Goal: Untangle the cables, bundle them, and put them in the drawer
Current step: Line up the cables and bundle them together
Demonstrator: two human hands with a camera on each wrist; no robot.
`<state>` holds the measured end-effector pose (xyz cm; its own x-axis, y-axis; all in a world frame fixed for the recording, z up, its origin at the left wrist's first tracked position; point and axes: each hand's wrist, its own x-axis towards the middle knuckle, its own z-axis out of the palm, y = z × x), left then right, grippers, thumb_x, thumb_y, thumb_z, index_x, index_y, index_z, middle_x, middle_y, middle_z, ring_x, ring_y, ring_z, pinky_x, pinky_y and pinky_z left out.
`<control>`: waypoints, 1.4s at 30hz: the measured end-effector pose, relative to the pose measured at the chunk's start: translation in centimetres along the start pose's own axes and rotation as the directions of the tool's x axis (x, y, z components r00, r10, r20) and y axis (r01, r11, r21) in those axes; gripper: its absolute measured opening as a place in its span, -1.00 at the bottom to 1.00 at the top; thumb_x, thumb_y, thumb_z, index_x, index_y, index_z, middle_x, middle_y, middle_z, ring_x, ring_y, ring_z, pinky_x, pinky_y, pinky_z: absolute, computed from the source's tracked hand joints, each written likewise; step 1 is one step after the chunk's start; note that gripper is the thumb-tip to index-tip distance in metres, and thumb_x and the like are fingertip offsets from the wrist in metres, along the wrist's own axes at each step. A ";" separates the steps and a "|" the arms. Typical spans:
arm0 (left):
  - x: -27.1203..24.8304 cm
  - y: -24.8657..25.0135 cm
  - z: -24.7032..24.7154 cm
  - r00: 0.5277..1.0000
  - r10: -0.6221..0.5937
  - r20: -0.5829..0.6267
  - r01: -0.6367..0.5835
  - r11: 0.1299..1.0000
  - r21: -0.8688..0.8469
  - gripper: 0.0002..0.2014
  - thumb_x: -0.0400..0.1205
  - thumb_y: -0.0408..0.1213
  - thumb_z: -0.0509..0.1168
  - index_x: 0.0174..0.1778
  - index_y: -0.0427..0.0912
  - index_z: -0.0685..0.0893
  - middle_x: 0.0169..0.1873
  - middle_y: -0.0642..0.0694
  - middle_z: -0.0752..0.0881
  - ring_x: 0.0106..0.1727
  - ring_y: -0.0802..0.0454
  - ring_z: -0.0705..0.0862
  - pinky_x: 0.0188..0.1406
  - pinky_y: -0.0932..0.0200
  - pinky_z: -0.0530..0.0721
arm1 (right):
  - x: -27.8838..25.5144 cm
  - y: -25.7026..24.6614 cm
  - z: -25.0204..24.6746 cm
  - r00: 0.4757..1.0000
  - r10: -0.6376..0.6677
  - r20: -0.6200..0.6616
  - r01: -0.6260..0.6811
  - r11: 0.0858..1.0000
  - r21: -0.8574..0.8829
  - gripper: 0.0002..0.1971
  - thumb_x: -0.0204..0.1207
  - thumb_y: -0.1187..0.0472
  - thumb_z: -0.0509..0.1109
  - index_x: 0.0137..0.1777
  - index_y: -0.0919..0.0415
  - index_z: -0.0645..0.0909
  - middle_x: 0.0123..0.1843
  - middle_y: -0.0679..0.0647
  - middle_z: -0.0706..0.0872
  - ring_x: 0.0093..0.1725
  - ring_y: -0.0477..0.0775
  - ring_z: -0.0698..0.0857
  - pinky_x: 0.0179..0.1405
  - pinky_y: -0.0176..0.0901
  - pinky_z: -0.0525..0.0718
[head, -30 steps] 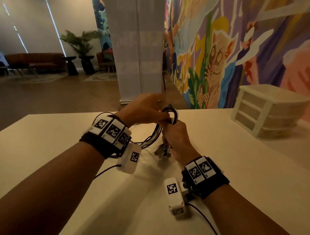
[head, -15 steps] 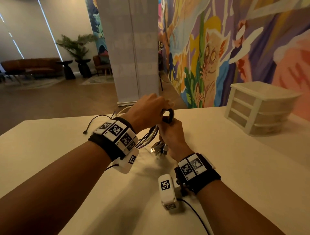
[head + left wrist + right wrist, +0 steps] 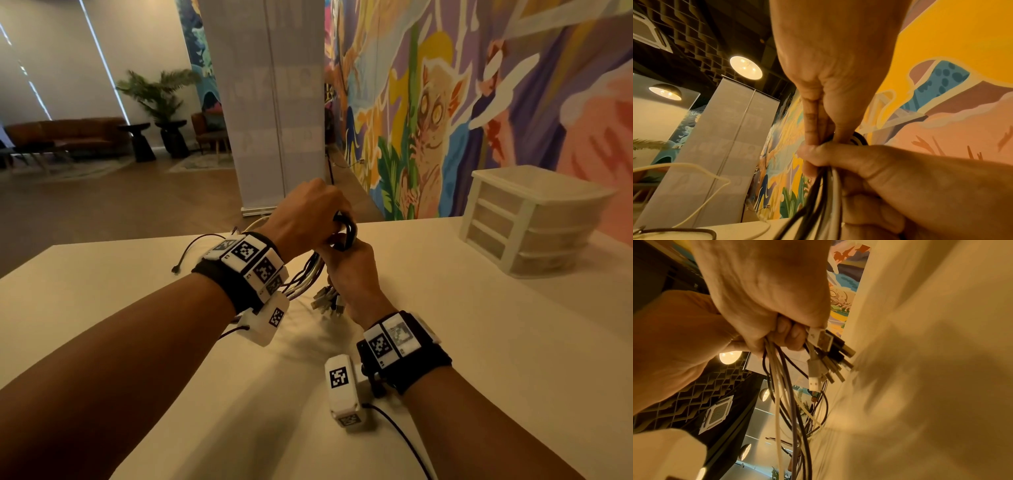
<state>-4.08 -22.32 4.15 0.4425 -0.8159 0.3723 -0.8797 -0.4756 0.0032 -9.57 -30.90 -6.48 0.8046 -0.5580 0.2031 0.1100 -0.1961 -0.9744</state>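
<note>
A bundle of black and white cables [image 3: 306, 274] hangs above the cream table, and my right hand [image 3: 349, 274] grips it in a fist. Several USB plugs [image 3: 826, 353] stick out below that fist, close to the tabletop. My left hand [image 3: 308, 219] comes from above and pinches the black looped top of the bundle [image 3: 347, 229], its fingers [image 3: 813, 123] pressed against my right thumb. The strands [image 3: 824, 194] trail down and left to the table. The white plastic drawer unit [image 3: 534, 219] stands at the far right with all drawers closed.
A black cable end [image 3: 176, 269] and a white cable loop [image 3: 701, 172] lie on the table [image 3: 479, 342] left of my hands. A grey banner stand [image 3: 267, 102] and the mural wall rise behind the far table edge.
Both hands keep their hold on the bundle. The left hand has lifted slightly over the looped top, and a loose black cable end now shows at the left.
</note>
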 end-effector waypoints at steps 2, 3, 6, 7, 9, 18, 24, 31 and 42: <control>0.2 -0.3 -0.3 1.000 0.010 -0.010 -0.009 1.000 0.009 -0.71 0.74 -0.34 0.44 0.39 -0.14 0.82 0.24 -0.15 0.86 0.17 -0.09 0.86 0.23 0.01 0.83 | 0.0 -0.5 -0.3 0.998 0.047 0.030 -0.048 0.998 0.047 -0.79 0.58 -0.08 0.63 -0.17 -0.03 0.73 -0.46 -0.09 0.74 -0.52 -0.14 0.58 -0.34 -0.21 0.61; 0.3 -0.4 -0.5 1.000 0.016 -0.015 -0.015 1.000 0.012 -0.71 0.73 -0.33 0.46 0.38 -0.14 0.82 0.23 -0.15 0.86 0.16 -0.10 0.87 0.22 -0.01 0.83 | 0.0 -0.7 -0.4 0.995 0.082 0.059 -0.086 0.994 0.072 -0.78 0.58 -0.08 0.64 -0.18 -0.01 0.75 -0.54 -0.13 0.68 -0.55 -0.13 0.53 -0.42 -0.25 0.58; 0.5 -0.8 -0.9 0.998 0.053 -0.029 -0.053 0.998 0.020 -0.72 0.69 -0.30 0.51 0.33 -0.11 0.85 0.17 -0.13 0.89 0.10 -0.06 0.89 0.15 -0.03 0.86 | -0.2 -1.0 -0.6 0.978 0.146 0.146 -0.152 0.988 0.036 -0.64 0.52 -0.14 0.65 -0.18 0.18 0.79 -0.62 -0.10 0.54 -0.51 -0.04 0.47 -0.44 -0.18 0.51; 0.4 -0.8 -1.1 0.997 0.069 -0.036 -0.068 0.997 0.020 -0.74 0.68 -0.30 0.52 0.30 -0.11 0.87 0.15 -0.11 0.90 0.07 -0.05 0.89 0.13 -0.03 0.86 | -0.3 -1.0 -0.7 0.972 0.154 0.175 -0.160 0.987 0.017 -0.58 0.50 -0.18 0.66 -0.15 0.23 0.81 -0.60 -0.09 0.54 -0.48 -0.04 0.47 -0.40 -0.15 0.50; 0.3 -0.9 -1.3 0.995 0.088 -0.045 -0.087 0.996 0.015 -0.76 0.67 -0.33 0.54 0.25 -0.11 0.89 0.12 -0.08 0.91 0.05 -0.02 0.89 0.12 0.00 0.86 | -0.4 -1.1 -0.9 0.953 0.184 0.242 -0.190 0.982 0.004 -0.53 0.52 -0.21 0.64 -0.10 0.27 0.83 -0.54 -0.07 0.57 -0.46 -0.04 0.48 -0.36 -0.15 0.51; -0.6 -1.9 -2.3 0.994 0.077 -0.077 -0.078 0.997 -0.016 -0.75 0.65 -0.36 0.55 0.25 -0.14 0.89 0.12 -0.10 0.91 0.07 0.03 0.89 0.13 0.13 0.83 | -1.1 -0.8 -0.5 0.886 0.047 0.462 -0.067 0.997 0.026 -0.56 0.82 0.07 0.32 -0.35 0.16 0.59 -0.06 0.09 0.94 0.02 0.28 0.91 0.21 0.22 0.86; -1.4 -2.5 -2.9 0.988 0.065 -0.138 -0.061 0.998 0.035 -0.75 0.66 -0.32 0.54 0.25 -0.19 0.87 0.09 -0.16 0.90 0.07 -0.08 0.88 0.16 0.03 0.82 | -2.0 -0.1 -0.6 0.834 0.006 0.551 -0.064 0.994 0.086 -0.53 0.82 0.00 0.37 -0.26 0.30 0.74 -0.17 0.21 0.89 0.07 0.20 0.93 0.08 0.05 0.82; -1.6 -2.2 -3.1 0.984 0.073 -0.163 -0.071 0.997 0.016 -0.75 0.65 -0.36 0.54 0.26 -0.18 0.88 0.11 -0.16 0.90 0.08 -0.05 0.89 0.16 0.14 0.78 | -2.2 -0.4 -0.1 0.868 -0.059 0.494 0.096 0.994 -0.050 -0.43 0.86 -0.06 0.26 -0.31 0.23 0.76 -0.34 -0.05 0.82 -0.35 -0.04 0.74 -0.17 -0.08 0.68; -0.5 -0.5 -2.6 0.974 0.142 -0.175 -0.148 0.989 -0.027 -0.68 0.67 -0.37 0.52 0.35 -0.17 0.84 0.15 -0.17 0.88 0.07 -0.04 0.88 0.07 0.29 0.70 | -3.0 -1.3 -0.8 0.820 -0.003 0.573 -0.202 0.934 0.294 -0.68 0.93 0.12 0.11 0.60 0.07 0.46 -0.25 -0.09 0.91 -0.35 -0.22 0.83 -0.39 -0.45 0.67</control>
<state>-4.33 -20.86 6.42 0.2761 -0.8048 0.5254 -0.9399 -0.3404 -0.0274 -12.59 -29.57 -5.80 0.9935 0.0049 0.1139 0.1115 0.1666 -0.9797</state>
